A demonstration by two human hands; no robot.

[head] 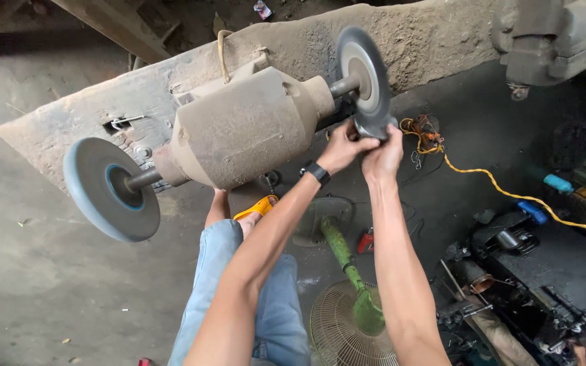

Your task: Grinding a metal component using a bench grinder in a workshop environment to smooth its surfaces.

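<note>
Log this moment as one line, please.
left hand + right hand: pressing small workpiece, mostly hidden | against right grinding wheel | left wheel free

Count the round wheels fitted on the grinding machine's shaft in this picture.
2. One wheel sits on the shaft's left end, away from the hands. The other wheel sits on the right end, where the left hand and right hand meet at its lower edge.

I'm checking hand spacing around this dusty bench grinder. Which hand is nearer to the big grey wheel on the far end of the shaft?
The left hand. It sits at the other wheel's lower edge, on the side facing the motor and big grey wheel. The right hand is just beyond it, farther away.
</note>
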